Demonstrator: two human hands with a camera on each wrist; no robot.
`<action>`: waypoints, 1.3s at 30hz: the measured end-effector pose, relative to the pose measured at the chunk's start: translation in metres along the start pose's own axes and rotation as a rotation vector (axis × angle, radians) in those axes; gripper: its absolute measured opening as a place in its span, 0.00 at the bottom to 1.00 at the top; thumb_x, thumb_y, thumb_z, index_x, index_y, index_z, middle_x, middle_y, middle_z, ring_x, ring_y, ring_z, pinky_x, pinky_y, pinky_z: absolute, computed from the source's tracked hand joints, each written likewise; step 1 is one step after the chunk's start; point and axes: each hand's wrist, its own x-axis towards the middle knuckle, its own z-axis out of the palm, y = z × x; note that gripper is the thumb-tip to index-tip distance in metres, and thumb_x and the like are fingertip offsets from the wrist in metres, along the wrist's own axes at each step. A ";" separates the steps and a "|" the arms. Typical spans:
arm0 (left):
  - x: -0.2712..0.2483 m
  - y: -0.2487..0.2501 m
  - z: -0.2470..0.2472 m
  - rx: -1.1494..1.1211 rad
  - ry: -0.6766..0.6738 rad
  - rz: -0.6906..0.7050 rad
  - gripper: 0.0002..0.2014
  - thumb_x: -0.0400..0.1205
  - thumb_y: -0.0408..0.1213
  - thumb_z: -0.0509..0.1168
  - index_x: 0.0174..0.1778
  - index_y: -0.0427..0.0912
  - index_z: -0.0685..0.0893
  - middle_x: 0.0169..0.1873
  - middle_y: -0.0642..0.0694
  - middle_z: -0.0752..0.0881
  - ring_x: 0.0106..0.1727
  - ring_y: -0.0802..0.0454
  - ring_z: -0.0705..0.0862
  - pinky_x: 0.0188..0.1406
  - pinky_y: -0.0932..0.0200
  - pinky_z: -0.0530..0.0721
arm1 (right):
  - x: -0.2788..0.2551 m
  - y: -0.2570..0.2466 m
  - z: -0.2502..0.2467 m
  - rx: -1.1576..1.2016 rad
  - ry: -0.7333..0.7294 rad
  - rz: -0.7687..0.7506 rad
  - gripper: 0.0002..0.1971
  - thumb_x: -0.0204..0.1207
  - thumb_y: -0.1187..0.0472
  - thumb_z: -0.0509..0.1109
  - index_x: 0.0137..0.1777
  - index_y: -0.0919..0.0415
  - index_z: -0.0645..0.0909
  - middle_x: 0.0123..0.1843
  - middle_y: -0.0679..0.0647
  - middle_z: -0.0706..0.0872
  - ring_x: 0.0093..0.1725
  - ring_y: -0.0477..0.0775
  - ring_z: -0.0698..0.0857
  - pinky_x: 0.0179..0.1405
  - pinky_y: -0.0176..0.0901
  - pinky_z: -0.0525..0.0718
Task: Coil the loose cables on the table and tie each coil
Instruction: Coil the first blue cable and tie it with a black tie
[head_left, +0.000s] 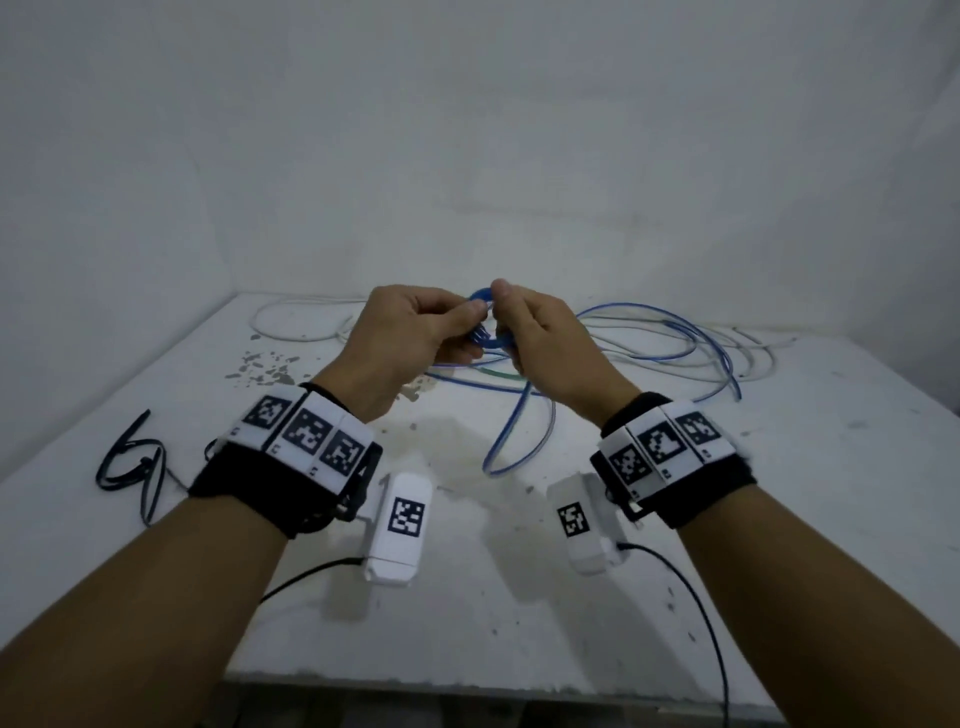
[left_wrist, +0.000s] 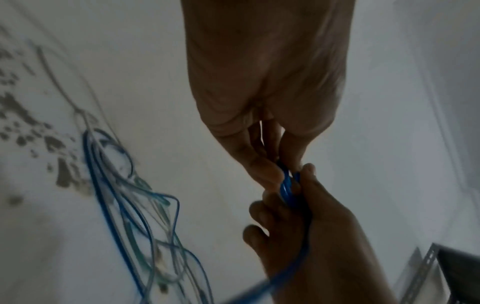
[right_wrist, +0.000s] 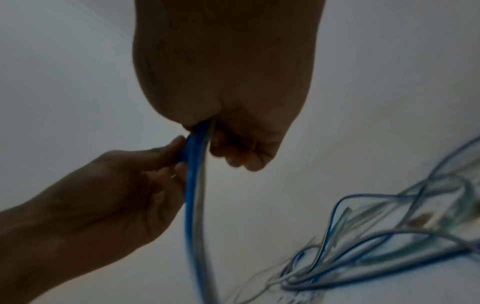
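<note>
Nearest the table's (head_left: 467, 597) front edge lie only the wrist cameras' thin black leads. A little further in, to the left of the blue cable's hanging loop, a bundle of black ties (head_left: 132, 457) lies on the table, not yet used.

Above that loop, both hands meet over the middle of the table. The left hand (head_left: 415, 332) pinches a small blue coil (head_left: 485, 325) between thumb and fingertips. The right hand (head_left: 535, 338) has its fingers curled round the same coil from the other side, so the two hands are close together, each clamped on the blue cable (head_left: 511, 426). From the coil the cable drops to the table, loops toward the front, then runs back into the loose pile.

Judging by the small coil and the long slack, winding has barely begun. To do it well, the left hand should keep a firm pinch on the gathered turns while the right feeds in even loops of matching size, letting the cable twist freely so it does not kink.

Behind and right of the coil, the blue slack tangles with white cables (head_left: 748, 353). Drawing it in slowly should keep them from snagging. A white loop (head_left: 296, 322) lies behind and left.
</note>
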 end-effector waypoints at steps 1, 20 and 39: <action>0.000 0.000 0.006 -0.115 0.034 0.003 0.05 0.82 0.33 0.70 0.45 0.34 0.90 0.35 0.42 0.92 0.34 0.51 0.90 0.37 0.64 0.87 | -0.001 -0.001 0.008 0.097 0.110 0.015 0.21 0.91 0.50 0.53 0.34 0.56 0.69 0.30 0.51 0.70 0.30 0.47 0.69 0.34 0.46 0.69; -0.004 -0.003 0.029 -0.381 0.088 -0.016 0.08 0.84 0.33 0.68 0.51 0.33 0.88 0.36 0.45 0.90 0.33 0.54 0.87 0.37 0.62 0.87 | -0.008 -0.005 0.032 0.463 0.364 0.037 0.21 0.91 0.51 0.53 0.43 0.62 0.80 0.32 0.48 0.80 0.34 0.48 0.79 0.35 0.44 0.77; -0.011 -0.018 0.007 -0.024 -0.020 -0.060 0.07 0.83 0.37 0.69 0.45 0.38 0.90 0.36 0.44 0.91 0.31 0.54 0.85 0.28 0.64 0.83 | -0.016 0.004 0.005 0.071 -0.037 0.102 0.24 0.91 0.48 0.52 0.40 0.61 0.79 0.33 0.49 0.78 0.33 0.46 0.76 0.38 0.50 0.78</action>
